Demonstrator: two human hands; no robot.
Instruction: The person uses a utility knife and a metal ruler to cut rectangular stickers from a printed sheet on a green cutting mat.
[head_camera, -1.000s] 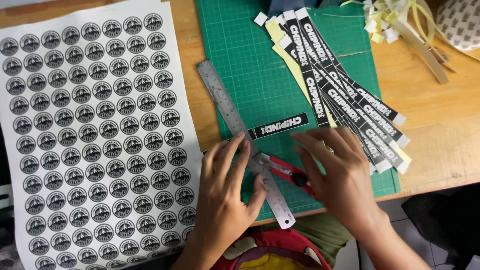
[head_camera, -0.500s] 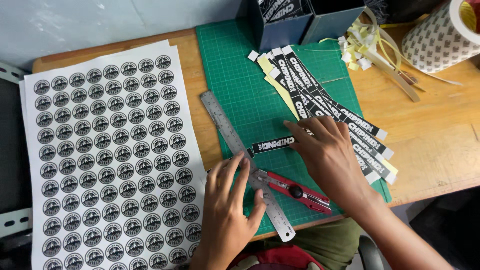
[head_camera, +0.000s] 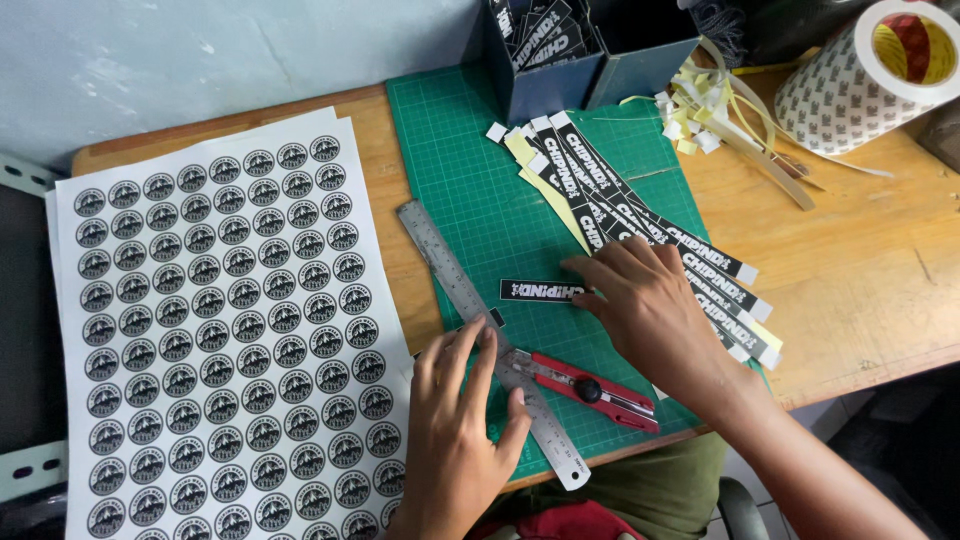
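Note:
My left hand (head_camera: 455, 420) lies flat on the lower part of a steel ruler (head_camera: 470, 300) that runs diagonally across the green cutting mat (head_camera: 460, 160). My right hand (head_camera: 650, 305) rests fingers-down on a small black printed sticker strip (head_camera: 535, 290) and on the lower end of a fanned row of long black sticker strips (head_camera: 640, 215). A red utility knife (head_camera: 590, 388) lies loose on the mat between my two hands, touching the ruler. Neither hand grips anything.
A large white sheet of round black stickers (head_camera: 220, 330) covers the table's left side. A dark box of strips (head_camera: 560, 50) stands at the mat's far edge. Yellowish paper offcuts (head_camera: 720, 120) and a big tape roll (head_camera: 870, 75) sit at the right.
The view has tilted up, showing the box and tape roll. My right hand slid from the knife up onto the short strip and the long strips. My left hand stays on the ruler.

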